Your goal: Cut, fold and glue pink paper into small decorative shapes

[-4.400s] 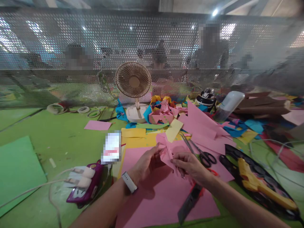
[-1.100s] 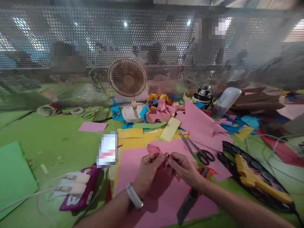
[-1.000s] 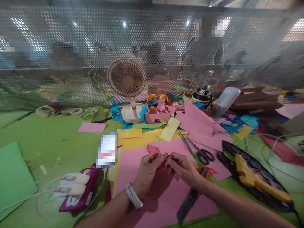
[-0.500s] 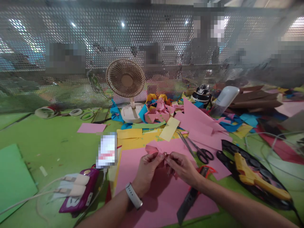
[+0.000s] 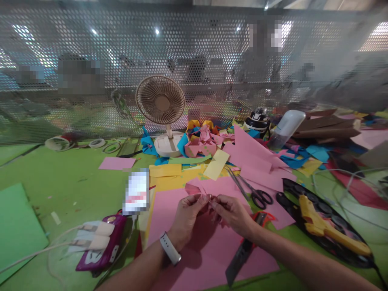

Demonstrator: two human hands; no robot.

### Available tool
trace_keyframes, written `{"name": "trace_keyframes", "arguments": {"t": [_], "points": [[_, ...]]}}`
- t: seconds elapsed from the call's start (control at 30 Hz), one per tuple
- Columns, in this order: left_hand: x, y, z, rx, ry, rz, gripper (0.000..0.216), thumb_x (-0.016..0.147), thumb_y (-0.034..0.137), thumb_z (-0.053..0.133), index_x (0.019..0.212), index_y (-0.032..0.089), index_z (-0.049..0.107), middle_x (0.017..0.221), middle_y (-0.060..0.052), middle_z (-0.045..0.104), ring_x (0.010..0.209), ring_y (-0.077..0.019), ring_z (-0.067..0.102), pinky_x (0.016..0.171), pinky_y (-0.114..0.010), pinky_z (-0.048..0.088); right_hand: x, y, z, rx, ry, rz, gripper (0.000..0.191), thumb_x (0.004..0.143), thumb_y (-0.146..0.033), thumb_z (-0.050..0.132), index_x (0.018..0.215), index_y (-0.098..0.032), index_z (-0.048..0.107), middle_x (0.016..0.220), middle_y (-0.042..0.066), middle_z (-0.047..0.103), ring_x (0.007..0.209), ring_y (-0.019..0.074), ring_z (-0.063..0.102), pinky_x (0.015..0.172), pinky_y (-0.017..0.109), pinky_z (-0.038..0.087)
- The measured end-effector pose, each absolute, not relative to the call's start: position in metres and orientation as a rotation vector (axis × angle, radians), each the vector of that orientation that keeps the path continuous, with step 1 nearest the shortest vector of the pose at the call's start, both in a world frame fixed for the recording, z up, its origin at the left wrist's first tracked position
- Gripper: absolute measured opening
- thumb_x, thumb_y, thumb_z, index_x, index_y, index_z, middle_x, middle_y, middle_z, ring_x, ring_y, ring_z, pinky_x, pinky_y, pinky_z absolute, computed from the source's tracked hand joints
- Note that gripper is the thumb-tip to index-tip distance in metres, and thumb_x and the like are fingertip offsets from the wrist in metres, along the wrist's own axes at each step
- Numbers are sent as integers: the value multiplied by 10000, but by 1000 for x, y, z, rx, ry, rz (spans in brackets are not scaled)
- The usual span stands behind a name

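Fingers (image 5: 202, 204) pinching pink paper (image 5: 195, 187), scissors (image 5: 255, 192) nearby

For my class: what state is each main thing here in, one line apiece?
Left hand: fingertips pinched on folded pink paper
Right hand: fingertips pinched on it too
Folded pink paper: creased, partly hidden
Phone: screen bright, details blurred
Fan: upright; spinning unclear
Black-handled scissors: lying unheld
Yellow glue gun: lying on black tray
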State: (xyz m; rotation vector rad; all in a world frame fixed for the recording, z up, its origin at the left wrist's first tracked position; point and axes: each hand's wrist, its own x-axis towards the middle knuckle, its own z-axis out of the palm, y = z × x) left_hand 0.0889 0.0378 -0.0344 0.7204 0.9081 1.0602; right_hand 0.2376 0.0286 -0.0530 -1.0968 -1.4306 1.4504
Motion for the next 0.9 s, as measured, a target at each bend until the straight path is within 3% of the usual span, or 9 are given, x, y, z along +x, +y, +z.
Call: {"name": "trace_keyframes", "arguments": {"t": [0.47, 0.67, 0.8, 0.9], "points": [[88, 38, -39, 754, 890, 1079, 190, 688, 293, 748, 692, 113, 688, 660, -23, 651, 605, -91, 551, 602, -196, 432, 237, 30, -56, -1112, -1419, 1463, 310, 840, -437, 531, 714, -154, 510, 516, -32, 555, 387, 62, 483, 346, 152, 398], [85, 39, -31, 733, 898, 1092, 185, 683, 292, 751, 744, 122, 710, 712, -40, 682, 660, -121, 589, 665, -232, 463, 240, 28, -49, -1034, -1309, 1469, 306, 809, -441, 585, 930, -188, 461, 718, -22, 602, 451, 94, 574, 293, 145, 385], [88, 36, -27, 620, 820, 1055, 273, 655, 292, 770, 862, 121, 717, 837, -78, 703, 732, -160, 622, 713, -274, 480, 242, 27, -45, -1032, -1460, 1537, 308, 859, -469, 503, 817, -163, 502, 637, -20, 571, 460, 90, 564, 330, 152, 423], [90, 35, -27, 557, 789, 1044, 244, 635, 263, 783, 808, 107, 711, 765, -69, 699, 670, -147, 621, 665, -257, 478, 240, 28, -48, -1050, -1522, 1515, 343, 874, -479, 469, 778, -154, 524, 564, -35, 536, 423, 78, 532, 331, 152, 427]]}}
